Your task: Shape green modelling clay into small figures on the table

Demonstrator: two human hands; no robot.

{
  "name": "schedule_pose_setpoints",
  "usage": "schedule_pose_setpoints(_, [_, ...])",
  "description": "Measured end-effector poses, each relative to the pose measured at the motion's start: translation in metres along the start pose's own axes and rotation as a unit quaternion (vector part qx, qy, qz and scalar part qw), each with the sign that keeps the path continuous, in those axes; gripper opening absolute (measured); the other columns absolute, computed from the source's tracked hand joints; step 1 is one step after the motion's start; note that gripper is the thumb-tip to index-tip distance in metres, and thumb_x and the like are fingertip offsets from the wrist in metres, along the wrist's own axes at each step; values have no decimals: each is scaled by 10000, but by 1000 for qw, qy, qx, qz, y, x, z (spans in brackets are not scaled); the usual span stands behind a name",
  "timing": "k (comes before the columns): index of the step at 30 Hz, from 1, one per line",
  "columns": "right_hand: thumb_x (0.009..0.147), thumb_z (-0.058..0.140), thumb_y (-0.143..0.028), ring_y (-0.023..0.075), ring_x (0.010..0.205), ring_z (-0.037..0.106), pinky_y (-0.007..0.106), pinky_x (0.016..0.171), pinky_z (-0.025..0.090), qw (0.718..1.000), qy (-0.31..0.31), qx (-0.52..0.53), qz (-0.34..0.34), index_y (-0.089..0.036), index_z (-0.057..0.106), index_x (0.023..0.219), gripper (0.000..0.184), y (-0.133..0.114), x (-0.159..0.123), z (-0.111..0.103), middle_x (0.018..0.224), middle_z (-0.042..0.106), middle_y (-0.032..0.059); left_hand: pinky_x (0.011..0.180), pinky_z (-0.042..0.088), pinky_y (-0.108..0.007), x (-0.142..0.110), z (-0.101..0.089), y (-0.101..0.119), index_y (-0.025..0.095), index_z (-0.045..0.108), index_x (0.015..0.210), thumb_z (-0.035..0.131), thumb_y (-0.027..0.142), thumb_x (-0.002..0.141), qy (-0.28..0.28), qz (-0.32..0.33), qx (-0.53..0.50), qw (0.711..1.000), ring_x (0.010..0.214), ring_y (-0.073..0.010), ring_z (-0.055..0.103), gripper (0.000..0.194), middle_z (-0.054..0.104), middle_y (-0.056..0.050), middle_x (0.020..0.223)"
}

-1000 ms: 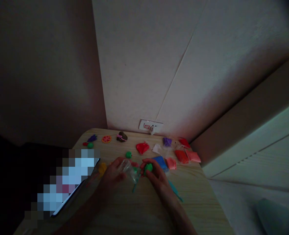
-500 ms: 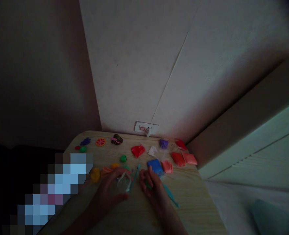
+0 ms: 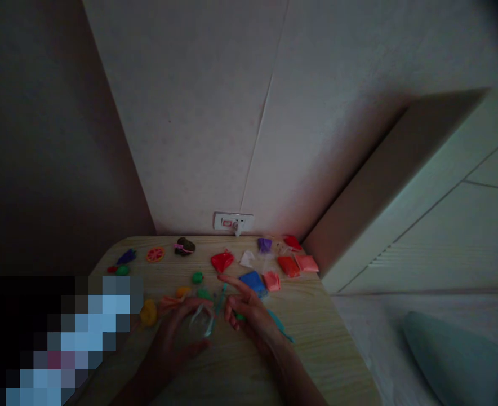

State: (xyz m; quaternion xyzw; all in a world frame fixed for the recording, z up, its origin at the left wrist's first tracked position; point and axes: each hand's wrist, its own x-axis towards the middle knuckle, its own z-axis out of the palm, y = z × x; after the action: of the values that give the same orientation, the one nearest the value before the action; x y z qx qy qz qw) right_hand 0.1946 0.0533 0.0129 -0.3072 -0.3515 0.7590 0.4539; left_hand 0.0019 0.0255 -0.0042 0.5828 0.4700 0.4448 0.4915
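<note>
My left hand (image 3: pixel 177 335) curves in a C-shape around a crumpled clear plastic wrapper (image 3: pixel 201 320), its thumb apart from the fingers. To its right, my right hand (image 3: pixel 247 310) has curled fingers around a small lump of green clay (image 3: pixel 240 317), with the index finger stretched out to the upper left. A thin turquoise stick tool (image 3: pixel 219 301) lies between the hands. Partly under my right wrist is a turquoise clay knife (image 3: pixel 281 327). Beyond the hands lie a blue clay packet (image 3: pixel 253 283) and a small green clay piece (image 3: pixel 198 277).
On the wooden table (image 3: pixel 316 349) are a purple grape-like figure (image 3: pixel 126 257), an orange slice (image 3: pixel 155 254), a brown piece (image 3: pixel 184 246), a yellow lump (image 3: pixel 148 312), a red packet (image 3: pixel 222 261) and several other packets at right. A wall socket (image 3: pixel 232 221) with a plug sits behind.
My right index finger has straightened and now points up and left, while the green lump stays in that hand. The view has swung, shifting everything leftward. My left hand keeps its curved pose.
</note>
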Motion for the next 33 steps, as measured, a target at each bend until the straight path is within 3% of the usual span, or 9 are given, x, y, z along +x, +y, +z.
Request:
schedule_pose_setpoints(3, [721,754,-394,18,293,219,132,280,145,998,20,46,-37,-185,664,1003,362,0,2,-4,390,442,-109,923,418,-434,0,0,-3,286,692,987,798,394,595,36,24,48,998,994,-312,566,420,689,-53,1002])
schedule_pose_setpoints(6, [731,731,-460,15,272,114,133,254,97,995,48,70,-53,-189,673,848,301,2,5,-8,315,271,-145,912,445,-427,0,0,-1,271,672,997,762,463,623,27,40,71,996,978,-296,588,430,692,-51,984])
schedule_pose_setpoints(9, [730,725,-484,12,255,105,127,238,94,993,67,78,-57,-201,646,772,297,5,6,-10,303,277,-145,897,470,-402,1,1,3,270,645,1025,727,492,663,12,47,68,997,962,-275,616,432,692,-49,978])
schedule_pose_setpoints(18, [749,727,-430,13,279,102,109,249,134,988,84,108,-71,-177,600,786,286,7,6,-18,328,296,-155,898,481,-391,0,4,7,270,624,1042,722,481,681,6,69,86,994,966,-260,624,429,693,-35,980])
schedule_pose_setpoints(21, [727,731,-472,11,283,177,112,265,181,988,72,118,-67,-155,629,791,339,8,12,-20,362,339,-137,916,458,-408,-1,5,8,273,628,1027,727,474,678,20,68,102,992,980,-265,613,414,693,-35,990])
schedule_pose_setpoints(24, [689,751,-499,42,398,450,139,380,380,988,64,127,-58,-146,665,832,391,9,15,-19,506,538,-66,899,461,-409,1,5,15,265,645,958,728,455,682,-7,87,120,989,956,-263,608,346,689,-37,972])
schedule_pose_setpoints(26, [657,797,-405,89,591,586,186,538,481,989,50,125,-55,-162,680,890,356,8,13,-17,709,656,-16,889,462,-397,2,4,21,258,644,935,723,453,688,-7,102,118,988,942,-256,601,324,683,-33,949])
schedule_pose_setpoints(30, [679,776,-191,128,809,617,244,734,494,993,3,96,-63,-216,683,976,312,6,6,-14,988,686,18,862,459,-361,4,4,25,253,632,997,714,445,701,10,104,96,990,916,-242,606,362,685,-14,910])
schedule_pose_setpoints(33, [707,762,-199,112,756,610,230,701,485,994,5,91,-60,-236,680,987,295,4,3,-13,1058,675,19,865,442,-383,5,3,22,247,642,997,709,431,704,23,88,134,987,914,-254,605,353,698,-24,925])
